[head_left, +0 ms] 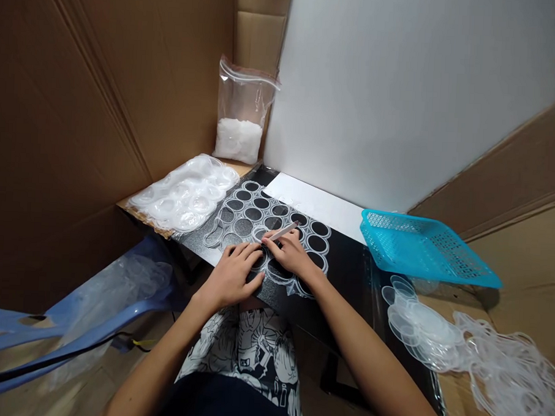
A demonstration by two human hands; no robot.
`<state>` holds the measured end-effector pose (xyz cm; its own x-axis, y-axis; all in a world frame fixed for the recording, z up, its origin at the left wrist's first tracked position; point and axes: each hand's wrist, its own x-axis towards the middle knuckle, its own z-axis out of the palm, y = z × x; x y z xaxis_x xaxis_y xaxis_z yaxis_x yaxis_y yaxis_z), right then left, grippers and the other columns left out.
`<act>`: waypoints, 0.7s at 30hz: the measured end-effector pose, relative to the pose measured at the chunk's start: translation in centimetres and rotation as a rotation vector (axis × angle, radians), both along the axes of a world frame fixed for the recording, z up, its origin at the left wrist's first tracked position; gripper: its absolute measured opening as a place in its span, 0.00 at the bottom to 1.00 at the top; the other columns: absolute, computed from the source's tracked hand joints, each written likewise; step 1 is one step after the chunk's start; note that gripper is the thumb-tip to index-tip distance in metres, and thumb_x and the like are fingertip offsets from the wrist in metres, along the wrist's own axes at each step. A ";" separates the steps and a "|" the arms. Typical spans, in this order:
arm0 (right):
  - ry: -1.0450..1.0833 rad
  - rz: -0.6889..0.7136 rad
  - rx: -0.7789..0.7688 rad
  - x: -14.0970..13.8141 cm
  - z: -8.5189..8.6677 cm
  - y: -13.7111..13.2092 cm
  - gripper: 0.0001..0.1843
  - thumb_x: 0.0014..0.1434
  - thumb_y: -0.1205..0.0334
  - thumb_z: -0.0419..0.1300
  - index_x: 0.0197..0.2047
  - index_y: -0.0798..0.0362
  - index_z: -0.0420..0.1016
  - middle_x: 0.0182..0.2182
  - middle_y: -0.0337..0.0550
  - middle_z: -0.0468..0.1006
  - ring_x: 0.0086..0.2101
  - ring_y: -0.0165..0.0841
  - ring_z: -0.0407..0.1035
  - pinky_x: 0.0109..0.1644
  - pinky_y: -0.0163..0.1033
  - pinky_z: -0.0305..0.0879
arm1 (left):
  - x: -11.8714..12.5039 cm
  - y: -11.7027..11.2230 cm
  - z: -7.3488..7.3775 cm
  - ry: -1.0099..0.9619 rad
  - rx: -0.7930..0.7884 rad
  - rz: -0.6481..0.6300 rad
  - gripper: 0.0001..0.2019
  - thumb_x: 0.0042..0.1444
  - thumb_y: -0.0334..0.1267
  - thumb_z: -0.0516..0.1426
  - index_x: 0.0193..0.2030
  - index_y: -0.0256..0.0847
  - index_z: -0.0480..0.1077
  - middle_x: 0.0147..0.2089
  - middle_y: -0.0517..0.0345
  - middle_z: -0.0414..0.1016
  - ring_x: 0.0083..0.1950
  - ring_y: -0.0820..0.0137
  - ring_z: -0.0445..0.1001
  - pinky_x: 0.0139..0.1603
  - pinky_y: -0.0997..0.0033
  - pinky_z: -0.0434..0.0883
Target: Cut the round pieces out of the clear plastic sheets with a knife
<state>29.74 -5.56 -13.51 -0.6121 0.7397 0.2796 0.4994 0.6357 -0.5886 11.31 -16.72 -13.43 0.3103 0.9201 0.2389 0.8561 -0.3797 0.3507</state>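
Observation:
A clear plastic sheet of round moulded rings (pixel 277 223) lies on a black table (pixel 348 266). My left hand (pixel 233 273) rests flat on the near edge of the sheet, fingers stretched out and pressing it down. My right hand (pixel 291 253) is closed round a thin metal tool (pixel 283 231), probably a small blade, whose tip points up and to the right over the rings. Both hands meet at one ring near the sheet's front.
A stack of clear moulded sheets (pixel 186 195) lies at the left. A zip bag of white pieces (pixel 242 117) stands at the back. A blue plastic basket (pixel 423 248) sits at the right, with loose clear discs (pixel 419 327) and cut ring scraps (pixel 513 378) below it. Cardboard walls surround the table.

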 end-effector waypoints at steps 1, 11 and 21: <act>-0.016 0.004 0.018 0.0 0.1 -0.1 0.17 0.73 0.53 0.53 0.42 0.48 0.82 0.49 0.44 0.85 0.50 0.41 0.75 0.58 0.50 0.51 | 0.2 0.2 0.0 0.003 -0.001 0.004 0.19 0.66 0.45 0.55 0.62 0.46 0.67 0.71 0.50 0.67 0.68 0.53 0.64 0.68 0.46 0.59; -0.250 0.047 0.374 -0.3 0.2 -0.3 0.15 0.75 0.60 0.52 0.48 0.50 0.80 0.48 0.46 0.85 0.47 0.39 0.74 0.56 0.49 0.46 | 0.6 0.5 0.0 -0.017 -0.008 0.039 0.19 0.64 0.45 0.56 0.60 0.45 0.66 0.69 0.50 0.68 0.68 0.54 0.64 0.65 0.45 0.59; -0.132 -0.458 0.417 4.6 5.7 7.5 0.21 0.76 0.56 0.47 0.47 0.50 0.82 0.47 0.49 0.85 0.47 0.45 0.75 0.59 0.54 0.50 | 0.0 -0.2 -0.1 -0.023 -0.007 0.035 0.17 0.65 0.47 0.56 0.57 0.45 0.66 0.65 0.49 0.69 0.68 0.55 0.64 0.66 0.47 0.59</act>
